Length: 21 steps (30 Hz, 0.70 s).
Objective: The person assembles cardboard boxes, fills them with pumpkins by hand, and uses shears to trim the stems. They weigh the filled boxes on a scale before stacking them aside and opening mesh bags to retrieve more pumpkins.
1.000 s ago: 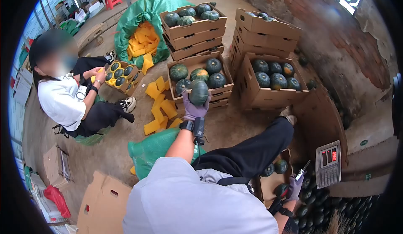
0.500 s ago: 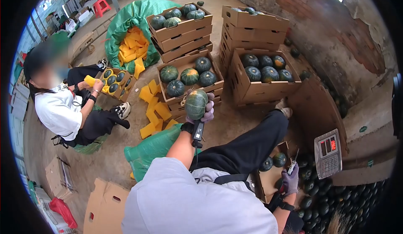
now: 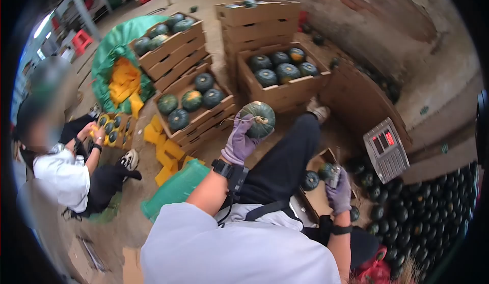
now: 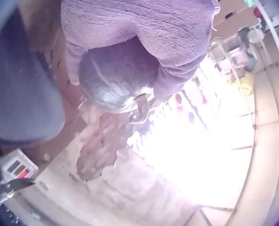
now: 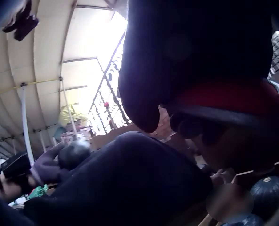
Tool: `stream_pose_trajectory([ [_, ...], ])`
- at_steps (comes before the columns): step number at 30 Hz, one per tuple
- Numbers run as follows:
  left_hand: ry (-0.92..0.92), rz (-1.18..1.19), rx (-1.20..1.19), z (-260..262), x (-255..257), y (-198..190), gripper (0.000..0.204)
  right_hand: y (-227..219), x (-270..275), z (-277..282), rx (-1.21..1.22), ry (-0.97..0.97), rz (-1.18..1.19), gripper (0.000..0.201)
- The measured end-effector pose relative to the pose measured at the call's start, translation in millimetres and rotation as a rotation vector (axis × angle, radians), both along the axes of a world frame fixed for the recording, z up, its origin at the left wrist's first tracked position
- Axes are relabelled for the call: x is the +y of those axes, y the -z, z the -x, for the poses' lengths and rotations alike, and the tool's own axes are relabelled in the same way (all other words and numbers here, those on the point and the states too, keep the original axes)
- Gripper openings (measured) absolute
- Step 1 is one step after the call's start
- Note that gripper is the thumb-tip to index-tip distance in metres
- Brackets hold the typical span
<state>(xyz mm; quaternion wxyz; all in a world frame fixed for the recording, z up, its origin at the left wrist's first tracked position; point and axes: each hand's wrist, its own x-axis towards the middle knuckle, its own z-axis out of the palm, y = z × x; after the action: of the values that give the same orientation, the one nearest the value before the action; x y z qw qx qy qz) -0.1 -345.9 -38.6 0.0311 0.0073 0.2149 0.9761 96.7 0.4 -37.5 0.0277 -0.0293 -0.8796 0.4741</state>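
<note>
In the head view my gloved left hand (image 3: 240, 140) grips a round dark green pumpkin (image 3: 265, 126) from its left, over the thigh. Its stem faces the camera, with a thin dry strand reaching left. The left wrist view has the glove (image 4: 144, 30) wrapped round the pumpkin (image 4: 113, 77), the curled stem (image 4: 140, 109) pointing away from the palm. My gloved right hand (image 3: 340, 192) holds small metal clippers (image 3: 334, 176) beside the right leg; their dark blade (image 4: 19, 184) shows in the left wrist view. In the right wrist view the right hand is too dark to make out.
Stacked cartons of pumpkins (image 3: 229, 107) (image 3: 305, 88) stand ahead. A low carton (image 3: 315, 195) and a lit scale (image 3: 385, 150) are at the right, beside many pumpkins (image 3: 428, 218). Yellow foam pieces (image 3: 165, 154) lie left, near a seated person (image 3: 66, 177).
My left hand has carried the pumpkin from in front of the open carton rightward to over the leg, turning its stem toward the camera. The head view has swung right; the right hand still holds the clippers.
</note>
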Motion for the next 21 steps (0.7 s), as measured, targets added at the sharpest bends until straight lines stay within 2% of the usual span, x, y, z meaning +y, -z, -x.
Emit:
stream_pose_trajectory([
  [2, 0.096, 0.026, -0.001, -4, 42, -20, 0.042, 20, -11, -2, 0.227, -0.026, -0.073, 0.065],
  [3, 0.135, 0.052, -0.001, -2, 61, -21, 0.045, 6, -21, -5, 0.301, -0.069, -0.15, 0.07],
  [4, 0.175, 0.079, 0.001, 0, 80, -22, 0.049, -24, -34, -9, 0.344, -0.093, -0.326, 0.075],
  [6, 0.197, 0.139, 0.028, -7, 116, -34, 0.054, -31, -45, -11, 0.347, -0.004, -0.534, 0.08],
  [8, 0.198, 0.204, 0.056, -12, 147, -38, 0.06, -26, -48, -16, 0.316, 0.114, -0.614, 0.085],
  [9, 0.201, 0.218, 0.056, -15, 158, -36, 0.062, -24, -46, -19, 0.266, 0.154, -0.564, 0.087],
  [11, 0.2, 0.279, 0.063, -22, 173, -31, 0.066, -20, -40, -18, 0.255, 0.203, -0.617, 0.087],
  [13, 0.207, 0.332, 0.03, -27, 183, -29, 0.061, -21, -37, -17, 0.242, 0.231, -0.642, 0.087],
  [16, 0.181, 0.426, -0.001, -30, 191, -18, 0.059, -17, -31, -9, 0.152, 0.189, -0.607, 0.081],
  [17, 0.154, 0.489, -0.015, -23, 194, -3, 0.06, -20, -27, -4, 0.086, 0.148, -0.63, 0.066],
  [19, 0.142, 0.634, -0.132, -4, 193, 18, 0.061, -23, -23, 11, -0.071, 0.094, -0.534, 0.058],
  [21, 0.17, 0.553, -0.095, 3, 193, 21, 0.06, -25, -19, 16, -0.175, 0.123, -0.339, 0.051],
])
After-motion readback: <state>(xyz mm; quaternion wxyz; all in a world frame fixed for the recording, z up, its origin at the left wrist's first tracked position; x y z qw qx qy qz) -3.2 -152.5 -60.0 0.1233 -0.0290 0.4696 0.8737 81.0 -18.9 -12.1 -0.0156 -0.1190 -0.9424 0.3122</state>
